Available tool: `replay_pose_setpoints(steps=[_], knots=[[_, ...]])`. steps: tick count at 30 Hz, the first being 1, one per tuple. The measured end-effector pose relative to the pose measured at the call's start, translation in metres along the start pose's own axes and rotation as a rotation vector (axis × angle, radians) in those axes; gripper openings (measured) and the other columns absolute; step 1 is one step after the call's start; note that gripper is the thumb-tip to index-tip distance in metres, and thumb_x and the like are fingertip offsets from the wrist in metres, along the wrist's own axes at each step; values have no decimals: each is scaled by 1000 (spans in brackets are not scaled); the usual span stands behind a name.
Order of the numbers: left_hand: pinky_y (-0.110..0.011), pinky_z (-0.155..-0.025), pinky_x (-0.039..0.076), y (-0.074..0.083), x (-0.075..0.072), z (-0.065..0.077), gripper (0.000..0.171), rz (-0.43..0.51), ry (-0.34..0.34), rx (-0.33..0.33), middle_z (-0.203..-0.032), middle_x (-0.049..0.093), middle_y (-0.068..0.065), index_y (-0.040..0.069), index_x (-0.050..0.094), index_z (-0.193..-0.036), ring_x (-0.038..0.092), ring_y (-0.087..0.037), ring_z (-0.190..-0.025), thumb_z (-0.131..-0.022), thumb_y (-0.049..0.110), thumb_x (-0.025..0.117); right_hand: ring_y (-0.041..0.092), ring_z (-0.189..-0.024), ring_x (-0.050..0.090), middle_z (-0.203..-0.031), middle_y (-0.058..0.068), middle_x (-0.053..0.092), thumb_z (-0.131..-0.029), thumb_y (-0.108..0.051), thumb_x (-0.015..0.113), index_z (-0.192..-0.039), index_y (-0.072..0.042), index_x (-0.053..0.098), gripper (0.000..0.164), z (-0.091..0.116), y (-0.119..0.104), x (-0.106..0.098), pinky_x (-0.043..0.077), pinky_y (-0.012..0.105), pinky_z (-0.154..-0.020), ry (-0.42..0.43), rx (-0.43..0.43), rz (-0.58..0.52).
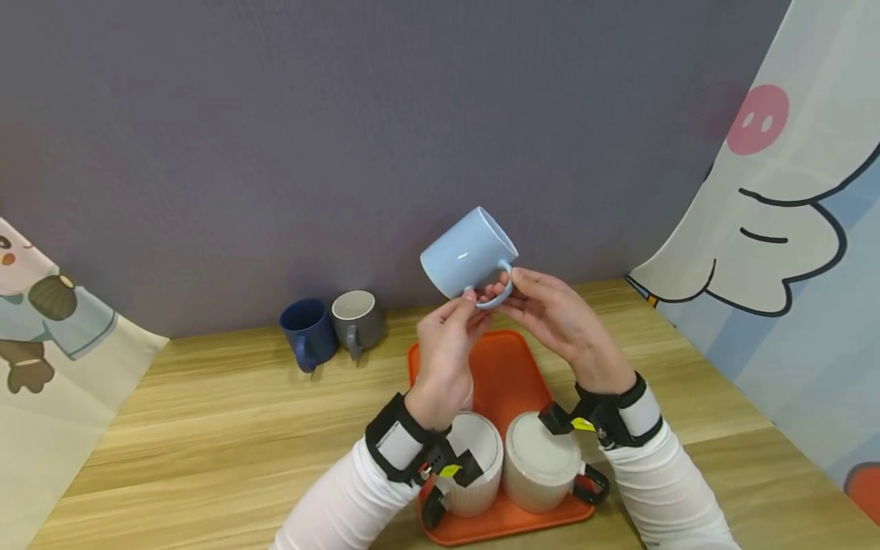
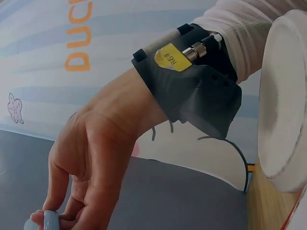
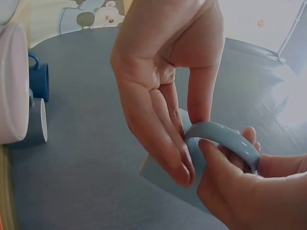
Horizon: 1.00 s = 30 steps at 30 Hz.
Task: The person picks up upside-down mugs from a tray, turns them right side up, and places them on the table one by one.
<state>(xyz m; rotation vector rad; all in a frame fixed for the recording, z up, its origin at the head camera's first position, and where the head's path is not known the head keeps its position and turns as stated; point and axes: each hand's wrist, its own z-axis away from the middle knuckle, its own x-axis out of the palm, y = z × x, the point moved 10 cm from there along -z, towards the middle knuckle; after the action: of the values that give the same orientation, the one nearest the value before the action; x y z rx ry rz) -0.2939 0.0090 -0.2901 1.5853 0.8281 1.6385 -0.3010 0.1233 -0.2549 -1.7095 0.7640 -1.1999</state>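
A light blue mug (image 1: pixel 467 252) is held tilted in both hands above the tray, its mouth facing up and right. My left hand (image 1: pixel 443 359) pinches the handle (image 3: pixel 225 136) near one end, its other fingers extending along the mug's side. My right hand (image 1: pixel 564 325) grips the same handle from the other side, with fingertips showing through the loop. In the left wrist view the right hand (image 2: pixel 98 158) appears side-on, with only a bit of the handle at the bottom edge. The right wrist view shows both hands meeting at the handle.
An orange tray (image 1: pixel 505 374) lies below on the wooden table (image 1: pixel 227 428). On it stand upside-down white mugs (image 1: pixel 543 451) with dark handles, one mostly behind my left hand. A navy mug (image 1: pixel 309 328) and a grey mug (image 1: pixel 360 325) stand upright near the grey backdrop (image 1: pixel 309 153).
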Motion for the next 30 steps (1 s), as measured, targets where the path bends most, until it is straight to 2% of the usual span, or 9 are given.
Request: replay_pose_setpoints(steps=[5,7,13,23,30], knots=[[-35,-93,51,2,-4,-2,24,61,10,9,-91,67,-5,-8,65,-108,66,-14,-82,-93,10,60,14,-93,60,-92,1,63,-102,-17,41,-90,-11,64,26,-2,5,0,50,25,-91,-16,-2,60],[-35,-93,51,2,-6,-4,24,99,12,13,-92,68,-7,-9,64,-108,67,-14,-82,-93,9,59,12,-90,57,-90,-2,63,-102,-18,41,-89,-14,65,27,-2,8,0,46,21,-89,-15,7,88],[-33,-92,51,2,-9,-6,19,198,12,32,-87,70,-7,-10,62,-104,68,-15,-83,-94,4,54,10,-80,44,-85,-8,56,-102,-22,41,-85,-19,64,29,-7,17,2,27,23,-67,-16,49,132],[-33,-99,44,6,-3,-4,22,386,-61,27,-83,64,-5,-2,61,-92,66,-16,-82,-99,2,41,10,-79,41,-87,-8,55,-104,-21,32,-93,-16,58,29,-10,26,15,29,20,-66,-90,101,24],[-30,-99,40,9,-2,-4,21,497,-98,4,-87,55,-6,0,56,-89,56,-18,-88,-101,4,38,10,-80,42,-87,-7,56,-104,-21,31,-92,-16,59,31,-12,31,20,31,19,-67,-105,122,-41]])
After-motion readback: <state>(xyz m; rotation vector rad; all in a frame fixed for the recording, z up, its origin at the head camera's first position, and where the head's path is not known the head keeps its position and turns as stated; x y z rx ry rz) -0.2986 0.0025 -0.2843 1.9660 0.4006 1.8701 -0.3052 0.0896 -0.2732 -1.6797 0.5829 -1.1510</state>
